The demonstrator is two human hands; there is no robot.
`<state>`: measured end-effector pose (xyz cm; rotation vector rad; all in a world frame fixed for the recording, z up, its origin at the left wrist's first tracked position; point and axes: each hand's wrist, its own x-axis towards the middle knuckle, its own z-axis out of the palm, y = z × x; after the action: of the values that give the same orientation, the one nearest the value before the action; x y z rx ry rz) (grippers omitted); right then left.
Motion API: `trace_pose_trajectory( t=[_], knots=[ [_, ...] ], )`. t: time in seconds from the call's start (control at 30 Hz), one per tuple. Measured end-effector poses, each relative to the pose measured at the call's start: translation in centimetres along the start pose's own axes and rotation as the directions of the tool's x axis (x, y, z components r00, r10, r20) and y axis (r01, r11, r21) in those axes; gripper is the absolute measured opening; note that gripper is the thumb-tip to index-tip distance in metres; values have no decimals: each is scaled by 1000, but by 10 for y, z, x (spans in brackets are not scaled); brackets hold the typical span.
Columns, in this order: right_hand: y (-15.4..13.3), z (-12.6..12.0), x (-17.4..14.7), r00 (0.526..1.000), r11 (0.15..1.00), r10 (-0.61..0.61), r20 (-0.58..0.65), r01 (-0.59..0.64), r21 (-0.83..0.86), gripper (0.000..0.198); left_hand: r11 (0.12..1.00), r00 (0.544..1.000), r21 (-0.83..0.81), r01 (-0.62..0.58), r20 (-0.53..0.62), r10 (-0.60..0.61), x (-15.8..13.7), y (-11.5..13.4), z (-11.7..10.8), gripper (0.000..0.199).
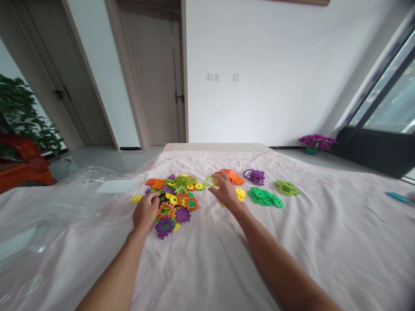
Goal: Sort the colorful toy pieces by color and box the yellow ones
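A mixed heap of plastic interlocking pieces (182, 214) in purple, orange, yellow and green lies left of centre. My left hand (145, 210) rests at the heap's left side, its fingertips among the pieces; whether it grips one is hidden. My right hand (226, 190) pinches a light green interlocking piece (211, 181) just right of the heap. Beyond and beside that hand are single-colour groups: orange pieces (236, 177), yellow pieces (240, 194), purple pieces (256, 176), dark green pieces (265, 197) and light green pieces (287, 187).
A pinkish-white cloth (201, 263) with creases covers the table. Clear plastic containers (87, 190) stand at the left. A blue object (399, 198) lies at the far right. Behind the table are doors, a white wall, and a pot of purple flowers (317, 142).
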<state>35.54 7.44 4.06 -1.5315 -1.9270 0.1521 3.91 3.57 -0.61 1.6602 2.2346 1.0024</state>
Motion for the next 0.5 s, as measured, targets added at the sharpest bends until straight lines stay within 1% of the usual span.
trace_pose_trajectory(
  t=[0.03, 0.1, 0.17, 0.23, 0.33, 0.4, 0.5],
  knots=[
    [11, -6, 4, 998, 998, 59, -38, -59, 7, 53, 1000, 1000, 3, 5, 3, -5, 0, 0, 0, 34],
    [35, -21, 11, 976, 984, 178, -121, -180, 0, 54, 1000, 1000, 3, 10, 7, -10, 1, -1, 1, 34],
    [61, -34, 13, 933, 954, 290, -215, -301, -19, 56, 1000, 1000, 0, 8, 7, -8, 1, -1, 0, 34],
    [87, -46, 12, 874, 915, 381, -301, -403, -15, 59, 1000, 1000, 2, 9, 11, -9, 1, -1, 0, 34],
    [124, -57, 4, 779, 859, 478, -407, -511, 31, 60, 1000, 999, 17, 25, 24, -25, 0, 1, -1, 35],
    [147, -62, -3, 709, 824, 522, -475, -562, 67, 60, 999, 1000, 24, 21, 23, -22, -1, 1, -2, 35],
    [178, -70, -12, 588, 784, 561, -582, -604, 146, 62, 1000, 1000, 21, -4, 16, 4, 0, -1, -1, 35]
  ],
)
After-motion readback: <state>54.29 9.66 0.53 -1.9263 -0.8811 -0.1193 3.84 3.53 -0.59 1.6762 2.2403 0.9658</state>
